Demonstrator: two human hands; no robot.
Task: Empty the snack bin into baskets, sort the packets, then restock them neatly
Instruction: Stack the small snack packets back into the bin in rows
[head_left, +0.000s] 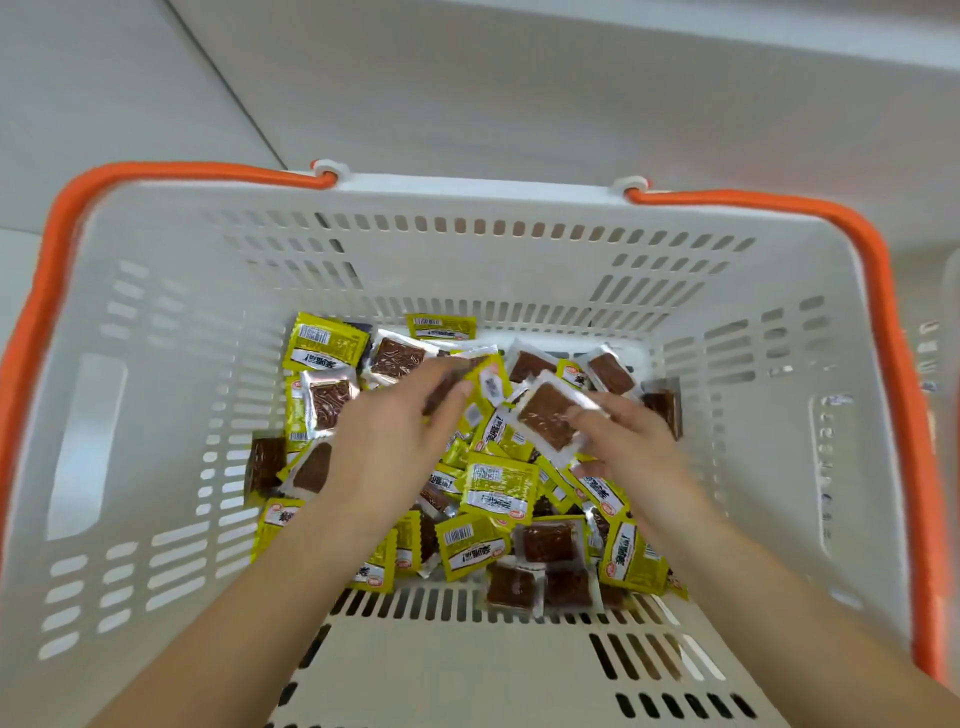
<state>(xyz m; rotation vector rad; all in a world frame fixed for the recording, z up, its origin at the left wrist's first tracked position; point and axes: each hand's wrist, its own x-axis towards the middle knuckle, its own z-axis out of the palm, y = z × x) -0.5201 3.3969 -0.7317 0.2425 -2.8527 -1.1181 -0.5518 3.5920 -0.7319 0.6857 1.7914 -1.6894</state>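
A white slotted basket (156, 364) fills nearly the whole view under me, its orange handles (883, 312) folded down along the left and right rims. The near wall is cut off at the bottom edge, and the right handle runs out of view at the lower right. Behind the far rim lies a pale floor (130, 78); the wide lens bends it, and I cannot make out more there.

On the basket's bottom sits a loose heap of snack packets (498, 488), some showing a yellow printed face, others a clear face with a brown block inside. They overlap so much that the lower ones are mostly hidden, and the print is too small and blurred for me to read. My forearms cover the near left and near right parts of the heap.

My left hand (395, 436) reaches into the middle of the pile, fingers stretched toward the far packets. The fingertips are smeared by motion, so I cannot tell whether they hold anything.

My right hand (634, 441) pinches one clear packet (550, 415) with a brown block, lifted just above the heap, thumb on its upper face and the fingers hidden beneath it.
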